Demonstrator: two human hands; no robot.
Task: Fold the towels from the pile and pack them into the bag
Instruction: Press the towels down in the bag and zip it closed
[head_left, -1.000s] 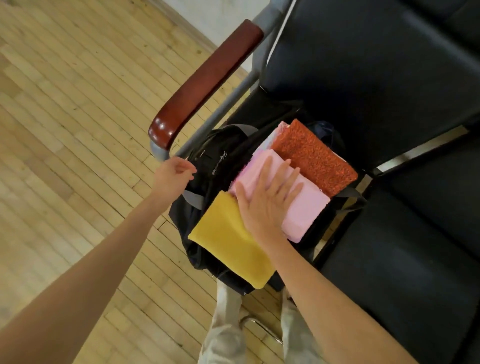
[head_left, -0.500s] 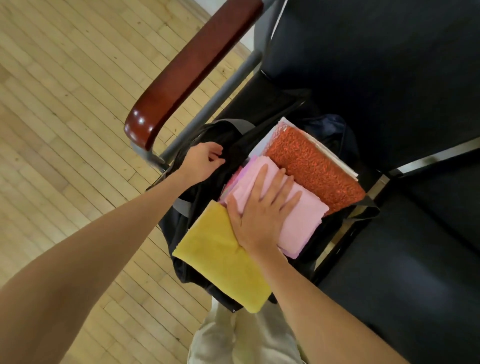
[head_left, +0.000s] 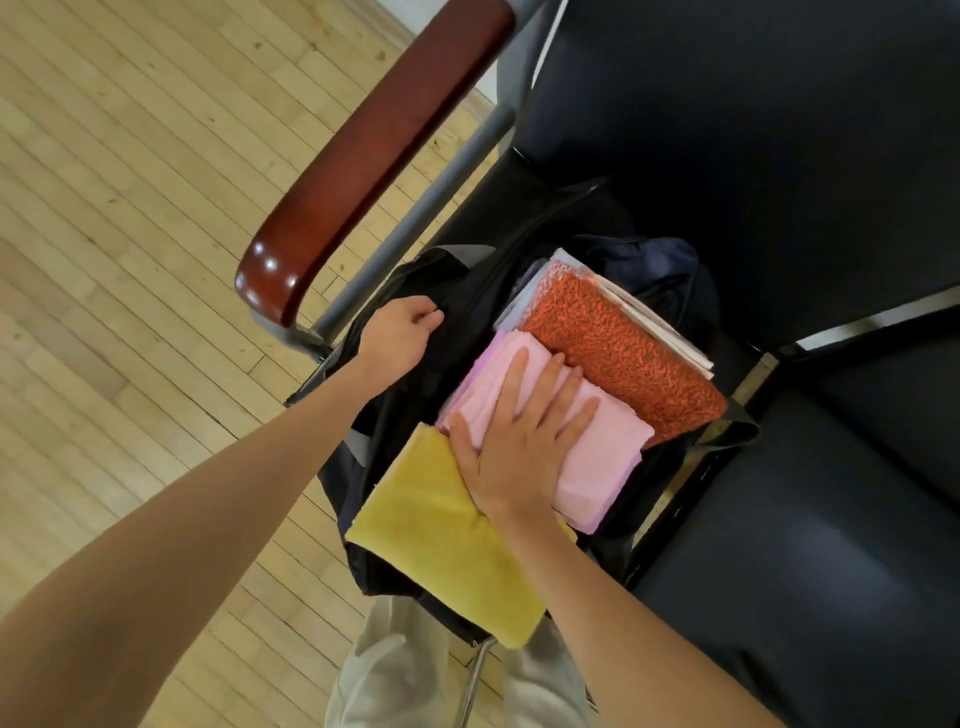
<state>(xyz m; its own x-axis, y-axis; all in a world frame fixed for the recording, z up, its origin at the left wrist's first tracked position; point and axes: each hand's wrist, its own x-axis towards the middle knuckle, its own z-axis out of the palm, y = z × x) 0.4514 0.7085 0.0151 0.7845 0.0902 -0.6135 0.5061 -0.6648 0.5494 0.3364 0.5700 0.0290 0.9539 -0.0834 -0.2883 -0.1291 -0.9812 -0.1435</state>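
Grip, right: right hand (head_left: 519, 441) flat, fingers straight and spread, palm pressing the pink towel (head_left: 582, 447); nothing clasped.
Grip, left: left hand (head_left: 400, 332) curled, pinching the black fabric at the bag's (head_left: 457, 322) left rim.
Change: a second ago the left hand was at the bag's outer side below the armrest; now it is further in, on the rim fabric. Right hand unchanged on the pink towel.
Arm pose: both forearms bare, reaching forward and down; left from lower left, right from lower right.
Towels: yellow towel (head_left: 447, 540) nearest, overhanging the bag's front edge; pink behind it; orange-red towel (head_left: 618, 348) furthest in, all folded, touching.
Bag: black, open, on the dark chair seat (head_left: 810, 545) beside the wooden armrest (head_left: 374, 150).
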